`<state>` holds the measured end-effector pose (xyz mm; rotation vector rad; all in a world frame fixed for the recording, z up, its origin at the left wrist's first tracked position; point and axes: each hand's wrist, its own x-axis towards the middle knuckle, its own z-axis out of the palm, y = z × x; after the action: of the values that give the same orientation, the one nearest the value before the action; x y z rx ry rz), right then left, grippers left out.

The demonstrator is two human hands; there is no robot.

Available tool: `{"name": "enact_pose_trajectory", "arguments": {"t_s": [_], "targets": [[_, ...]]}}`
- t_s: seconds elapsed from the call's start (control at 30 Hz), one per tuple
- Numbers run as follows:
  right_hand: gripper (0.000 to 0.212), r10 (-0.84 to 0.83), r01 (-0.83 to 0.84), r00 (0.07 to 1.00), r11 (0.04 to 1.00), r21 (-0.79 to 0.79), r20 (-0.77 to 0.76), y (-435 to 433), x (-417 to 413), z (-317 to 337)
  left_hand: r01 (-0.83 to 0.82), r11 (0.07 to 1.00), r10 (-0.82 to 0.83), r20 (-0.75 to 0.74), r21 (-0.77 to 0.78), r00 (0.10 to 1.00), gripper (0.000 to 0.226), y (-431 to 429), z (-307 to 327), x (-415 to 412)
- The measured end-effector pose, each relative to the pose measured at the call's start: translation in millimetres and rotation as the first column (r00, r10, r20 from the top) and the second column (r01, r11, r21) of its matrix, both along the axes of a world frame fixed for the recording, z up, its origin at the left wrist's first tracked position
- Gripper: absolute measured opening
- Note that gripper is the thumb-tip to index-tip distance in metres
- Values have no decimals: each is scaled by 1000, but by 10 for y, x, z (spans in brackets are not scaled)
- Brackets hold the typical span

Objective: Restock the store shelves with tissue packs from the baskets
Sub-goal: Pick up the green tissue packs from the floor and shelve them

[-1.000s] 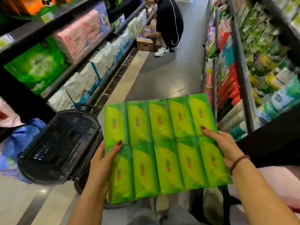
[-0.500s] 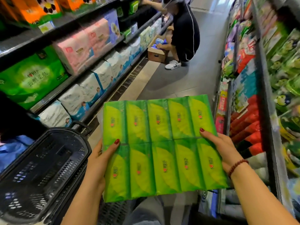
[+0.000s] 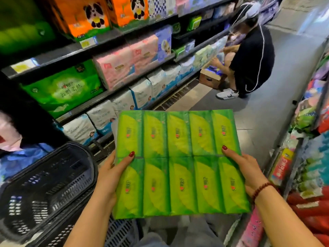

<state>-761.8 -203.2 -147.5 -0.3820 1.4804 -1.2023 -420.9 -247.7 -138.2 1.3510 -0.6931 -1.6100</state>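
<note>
A flat green multipack of pocket tissue packs [image 3: 179, 163] lies level in front of me, held at both short ends. My left hand [image 3: 110, 175] grips its left edge, thumb on top and fingers hidden underneath. My right hand [image 3: 245, 168] grips the right edge the same way. A black plastic basket [image 3: 44, 184] sits at lower left, its inside dark with nothing visible in it. The left shelving [image 3: 99, 43] carries green, pink, orange and white-blue tissue packs on several levels.
A person in black [image 3: 252, 57] crouches down the aisle at the left shelves beside a cardboard box [image 3: 210, 79]. Another shelf rack [image 3: 306, 139] full of colourful goods lines the right side. Grey floor [image 3: 258, 113] runs between them. A blue bag [image 3: 21, 157] lies at far left.
The view has tilted up and turned left, bringing the upper left shelves into sight. The green multipack stays in both hands and has risen slightly.
</note>
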Motion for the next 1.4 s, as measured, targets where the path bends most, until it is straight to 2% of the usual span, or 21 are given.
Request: {"name": "enact_pose_trajectory", "arguments": {"t_s": [0.3, 0.47, 0.67, 0.87, 1.13, 1.3, 1.4], "targets": [[46, 334, -334, 942, 942, -42, -22, -1217, -619, 169, -354, 933, 353, -26, -62, 935, 53, -8, 89, -717], [46, 476, -476, 879, 878, -59, -8, -1752, -445, 199, -501, 860, 501, -27, -98, 865, 54, -48, 130, -658], [47, 593, -593, 804, 798, -104, -34, -2463, 70, 271, -594, 785, 594, -61, -174, 802, 57, -319, 118, -301], [49, 672, -678, 735, 720, -150, -96, -3237, 655, 426, -629, 732, 630, -92, -264, 771, 52, -880, 233, 194], [49, 715, -722, 679, 611, -324, -165, -4335, 1327, 741, -608, 660, 647, -78, -442, 758, 51, -1870, 618, 1003], [43, 719, -721, 655, 504, -476, -231, -5182, 1823, 967, -500, 629, 628, 10, -596, 778, 61, -2492, 858, 1584], [39, 697, -689, 669, 452, -567, -257, -5701, 2193, 1113, -452, 583, 667, 79, -676, 741, 65, -2900, 1088, 1871]]}}
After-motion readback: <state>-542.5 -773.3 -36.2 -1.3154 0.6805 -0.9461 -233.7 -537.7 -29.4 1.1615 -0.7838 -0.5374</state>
